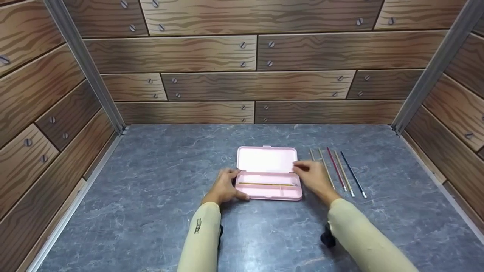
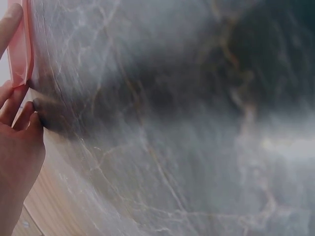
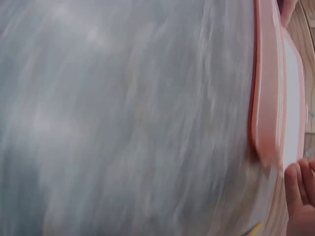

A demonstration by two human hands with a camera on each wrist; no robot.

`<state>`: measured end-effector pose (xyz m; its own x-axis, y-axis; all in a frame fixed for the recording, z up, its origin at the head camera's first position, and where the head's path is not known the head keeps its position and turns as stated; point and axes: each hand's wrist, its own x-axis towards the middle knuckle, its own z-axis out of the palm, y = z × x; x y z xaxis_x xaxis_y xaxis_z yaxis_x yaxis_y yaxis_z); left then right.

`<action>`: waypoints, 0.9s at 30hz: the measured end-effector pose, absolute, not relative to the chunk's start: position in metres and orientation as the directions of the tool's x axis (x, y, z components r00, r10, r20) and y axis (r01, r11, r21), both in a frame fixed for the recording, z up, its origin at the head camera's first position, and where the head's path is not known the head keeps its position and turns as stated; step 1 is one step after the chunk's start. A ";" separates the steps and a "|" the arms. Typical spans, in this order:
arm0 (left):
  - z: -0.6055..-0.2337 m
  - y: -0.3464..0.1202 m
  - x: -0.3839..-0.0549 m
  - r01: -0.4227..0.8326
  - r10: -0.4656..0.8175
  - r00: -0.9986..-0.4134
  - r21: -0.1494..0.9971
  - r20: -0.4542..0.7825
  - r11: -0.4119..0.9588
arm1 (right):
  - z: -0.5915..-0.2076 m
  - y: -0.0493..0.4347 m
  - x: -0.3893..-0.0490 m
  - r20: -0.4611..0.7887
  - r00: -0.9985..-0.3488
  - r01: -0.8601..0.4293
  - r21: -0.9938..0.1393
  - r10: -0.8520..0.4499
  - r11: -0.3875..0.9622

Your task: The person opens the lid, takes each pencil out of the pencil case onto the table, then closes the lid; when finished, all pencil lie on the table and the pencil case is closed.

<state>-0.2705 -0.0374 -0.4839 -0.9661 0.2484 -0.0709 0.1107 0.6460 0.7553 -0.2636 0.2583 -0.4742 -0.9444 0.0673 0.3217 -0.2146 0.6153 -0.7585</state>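
Note:
A pink pencil case (image 1: 291, 193) lies with its lid (image 1: 267, 159) folded back, one yellow pencil (image 1: 267, 184) lying lengthwise in its tray. My left hand (image 1: 224, 186) holds the case at its left end, thumb at the front corner and fingers by the hinge. At the right edge of the lid is my right hand (image 1: 313, 176), its fingertips overlapping that edge. In the right wrist view the fingers (image 3: 294, 189) look nearly straight and close together, with nothing seen between them.
Several pencils lie side by side to the right of the case, among them a red pencil (image 1: 336, 168) and a dark blue pencil (image 1: 353, 173). Wood-patterned walls (image 1: 211, 85) enclose the grey marbled tabletop (image 1: 162, 166) at the back and sides.

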 end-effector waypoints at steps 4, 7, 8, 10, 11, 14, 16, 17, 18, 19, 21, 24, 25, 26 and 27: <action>-0.486 -0.036 -0.271 0.102 0.240 -0.968 0.755 -0.075 0.647 | -0.476 0.244 -0.264 0.282 -0.959 -0.242 -0.762 -0.029 0.601; -0.488 -0.036 -0.271 0.115 0.242 -0.968 0.756 -0.059 0.644 | -0.477 0.238 -0.264 0.233 -0.967 -0.245 -0.753 -0.101 0.611; -0.488 -0.037 -0.271 0.122 0.245 -0.968 0.756 -0.053 0.644 | -0.477 0.236 -0.264 0.220 -0.968 -0.248 -0.745 -0.122 0.619; -0.488 -0.037 -0.272 0.124 0.245 -0.968 0.756 -0.049 0.642 | -0.477 0.234 -0.263 0.195 -0.970 -0.243 -0.738 -0.146 0.630; -0.488 -0.037 -0.272 0.127 0.246 -0.968 0.756 -0.046 0.642 | -0.477 0.233 -0.264 0.189 -0.970 -0.245 -0.735 -0.156 0.633; -0.488 -0.039 -0.272 0.126 0.246 -0.968 0.755 -0.048 0.643 | -0.477 0.230 -0.264 0.171 -0.966 -0.256 -0.725 -0.193 0.639; -0.488 -0.039 -0.272 0.121 0.243 -0.969 0.755 -0.052 0.644 | -0.477 0.229 -0.264 0.153 -0.964 -0.260 -0.725 -0.219 0.637; -0.488 -0.039 -0.272 0.121 0.243 -0.969 0.755 -0.052 0.644 | -0.477 0.229 -0.264 0.146 -0.960 -0.268 -0.724 -0.239 0.635; -0.488 -0.039 -0.272 0.123 0.243 -0.969 0.755 -0.050 0.644 | -0.477 0.228 -0.264 0.138 -0.956 -0.276 -0.722 -0.258 0.634; -0.488 -0.039 -0.272 0.122 0.243 -0.969 0.756 -0.049 0.643 | -0.478 0.228 -0.264 0.128 -0.954 -0.277 -0.724 -0.272 0.631; -0.488 -0.038 -0.272 0.116 0.240 -0.969 0.755 -0.056 0.645 | -0.479 0.228 -0.265 0.126 -0.942 -0.304 -0.715 -0.312 0.629; -0.488 -0.038 -0.272 0.110 0.238 -0.969 0.759 -0.061 0.642 | -0.479 0.227 -0.266 0.133 -0.921 -0.348 -0.702 -0.366 0.622; -0.487 -0.037 -0.272 0.109 0.238 -0.969 0.759 -0.062 0.642 | -0.479 0.227 -0.266 0.134 -0.914 -0.361 -0.698 -0.383 0.618; -0.487 -0.037 -0.272 0.110 0.239 -0.969 0.759 -0.062 0.642 | -0.479 0.227 -0.266 0.134 -0.908 -0.371 -0.695 -0.396 0.615; -0.487 -0.038 -0.271 0.116 0.243 -0.968 0.760 -0.057 0.640 | -0.479 0.226 -0.266 0.128 -0.905 -0.373 -0.697 -0.406 0.612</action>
<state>-0.2714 -0.0375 -0.4867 -0.9683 0.2434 -0.0567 0.1163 0.6398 0.7597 -0.2660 0.2263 -0.4790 -0.9050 -0.4058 0.1277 -0.3729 0.6122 -0.6972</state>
